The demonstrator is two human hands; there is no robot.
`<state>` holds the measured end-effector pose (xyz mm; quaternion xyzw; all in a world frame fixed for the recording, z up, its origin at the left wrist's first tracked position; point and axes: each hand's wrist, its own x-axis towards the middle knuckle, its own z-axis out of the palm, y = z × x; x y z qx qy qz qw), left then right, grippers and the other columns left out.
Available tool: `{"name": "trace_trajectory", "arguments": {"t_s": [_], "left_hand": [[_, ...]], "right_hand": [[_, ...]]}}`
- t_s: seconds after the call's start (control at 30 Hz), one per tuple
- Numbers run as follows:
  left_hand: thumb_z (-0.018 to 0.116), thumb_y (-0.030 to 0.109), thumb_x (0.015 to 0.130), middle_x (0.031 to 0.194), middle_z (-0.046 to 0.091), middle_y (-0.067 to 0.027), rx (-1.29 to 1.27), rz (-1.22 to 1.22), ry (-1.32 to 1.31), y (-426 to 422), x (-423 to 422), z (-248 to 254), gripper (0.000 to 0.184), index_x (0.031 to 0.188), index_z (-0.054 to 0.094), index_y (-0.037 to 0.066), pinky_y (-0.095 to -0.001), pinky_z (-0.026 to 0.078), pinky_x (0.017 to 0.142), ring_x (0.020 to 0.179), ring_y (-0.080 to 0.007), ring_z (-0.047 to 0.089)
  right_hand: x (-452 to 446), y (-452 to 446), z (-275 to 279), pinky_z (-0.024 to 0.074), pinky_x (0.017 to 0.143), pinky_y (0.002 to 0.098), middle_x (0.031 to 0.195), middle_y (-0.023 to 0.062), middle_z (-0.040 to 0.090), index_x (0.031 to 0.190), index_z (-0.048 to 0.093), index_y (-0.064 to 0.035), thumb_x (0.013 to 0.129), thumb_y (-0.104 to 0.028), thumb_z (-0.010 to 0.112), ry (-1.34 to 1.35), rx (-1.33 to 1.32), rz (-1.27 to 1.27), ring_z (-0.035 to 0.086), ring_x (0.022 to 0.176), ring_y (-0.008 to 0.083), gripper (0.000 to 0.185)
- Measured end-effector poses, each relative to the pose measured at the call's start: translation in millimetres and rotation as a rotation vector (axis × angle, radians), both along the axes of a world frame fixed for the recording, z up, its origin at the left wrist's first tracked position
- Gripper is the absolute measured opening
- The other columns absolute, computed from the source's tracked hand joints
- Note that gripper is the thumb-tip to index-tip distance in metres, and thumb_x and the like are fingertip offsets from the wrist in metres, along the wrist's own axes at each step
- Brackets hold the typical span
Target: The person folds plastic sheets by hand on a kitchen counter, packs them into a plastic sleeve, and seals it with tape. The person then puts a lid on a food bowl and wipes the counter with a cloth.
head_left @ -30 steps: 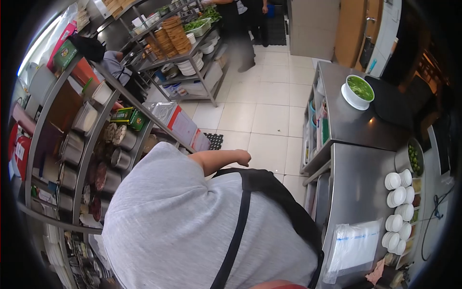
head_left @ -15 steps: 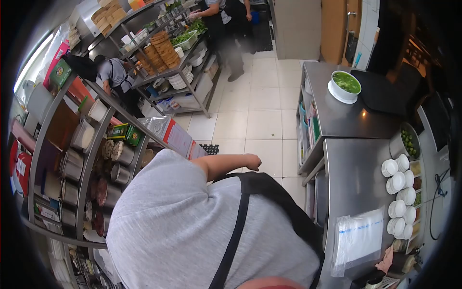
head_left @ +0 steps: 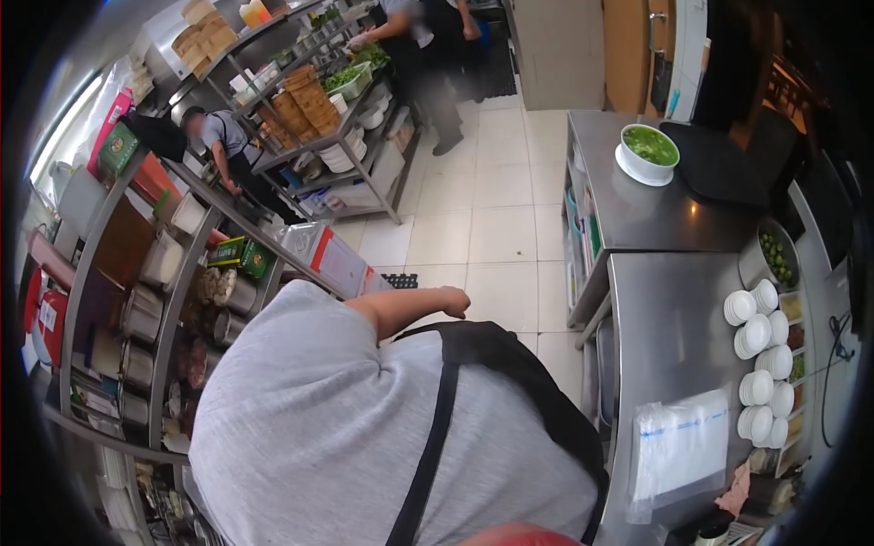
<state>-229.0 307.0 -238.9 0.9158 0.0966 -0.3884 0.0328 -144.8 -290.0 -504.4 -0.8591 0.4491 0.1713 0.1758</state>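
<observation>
My left hand [head_left: 455, 302] hangs in front of my body at the end of a bent forearm, over the tiled floor. Its fingers look curled in, with nothing seen in them. It touches nothing; the closest thing is my black apron [head_left: 496, 350], worn over a grey shirt [head_left: 300, 409]. My right hand is out of sight. On the steel counter to the right stands a white bowl of green soup [head_left: 650, 150]. Stacked small white dishes [head_left: 756, 337] and a clear plastic pack [head_left: 681, 446] lie on the nearer counter.
A steel rack [head_left: 168, 309] with metal pots runs along my left. Further off, a shelf unit [head_left: 364, 177] holds bamboo steamers [head_left: 309, 100] and greens. One co-worker [head_left: 232, 146] bends at the left; others stand at the back. A pot of green fruit [head_left: 769, 255] sits at right.
My left hand has shifted slightly left, its fingers still curled. The co-worker at the left has moved a little, with an arm now hanging lower. The view has shifted slightly.
</observation>
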Motion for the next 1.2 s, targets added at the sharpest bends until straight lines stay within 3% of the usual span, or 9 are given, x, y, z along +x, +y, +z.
{"name": "trace_trajectory", "arguments": {"t_s": [0.2, 0.4, 0.53, 0.8, 1.2], "left_hand": [[0.056, 0.033, 0.074, 0.094, 0.061, -0.0135, -0.024, -0.057, 0.038, -24.2, 16.6, 4.7, 0.034, 0.096, 0.060, 0.008, -0.0417, 0.046, 0.075, 0.089, -0.0315, 0.057], [0.052, 0.030, 0.074, 0.089, 0.061, -0.0142, -0.205, -0.199, -0.145, -39.2, 41.6, -14.2, 0.029, 0.092, 0.060, 0.009, -0.0422, 0.046, 0.071, 0.086, -0.0319, 0.057], [0.052, 0.029, 0.073, 0.089, 0.061, -0.0136, -0.241, -0.226, -0.124, -50.7, 54.5, -9.1, 0.027, 0.091, 0.060, 0.010, -0.0423, 0.045, 0.071, 0.086, -0.0318, 0.057], [0.055, 0.029, 0.074, 0.094, 0.060, -0.0125, -0.073, -0.194, 0.012, -51.2, 66.2, 12.9, 0.028, 0.096, 0.058, 0.013, -0.0413, 0.044, 0.074, 0.090, -0.0307, 0.056], [0.058, 0.029, 0.071, 0.096, 0.059, -0.0117, -0.128, -0.212, -0.001, -62.9, 80.6, -1.5, 0.032, 0.100, 0.056, 0.015, -0.0407, 0.044, 0.076, 0.093, -0.0305, 0.055]], "right_hand": [[-9.6, -14.9, -2.0, 0.0423, 0.085, 0.0403, 0.116, 0.0193, 0.047, 0.112, 0.049, -0.0017, 0.069, -0.023, 0.061, 0.004, -0.008, -0.007, 0.050, 0.103, 0.0355, 0.050], [-24.7, -27.5, -5.8, 0.0421, 0.085, 0.0401, 0.117, 0.0192, 0.046, 0.113, 0.049, -0.0020, 0.069, -0.022, 0.061, 0.000, 0.006, -0.041, 0.050, 0.103, 0.0354, 0.050], [-37.1, -39.8, -7.9, 0.0420, 0.085, 0.0399, 0.118, 0.0191, 0.045, 0.113, 0.049, -0.0022, 0.069, -0.022, 0.061, 0.000, 0.020, -0.087, 0.050, 0.104, 0.0353, 0.050], [-64.3, -53.8, -6.2, 0.0417, 0.086, 0.0397, 0.119, 0.0189, 0.044, 0.114, 0.048, -0.0025, 0.069, -0.022, 0.061, -0.014, 0.044, -0.180, 0.049, 0.104, 0.0351, 0.050], [-86.6, -72.3, 0.6, 0.0412, 0.086, 0.0393, 0.122, 0.0186, 0.042, 0.115, 0.048, -0.0031, 0.069, -0.021, 0.060, -0.022, 0.037, -0.244, 0.049, 0.105, 0.0348, 0.050]]}}
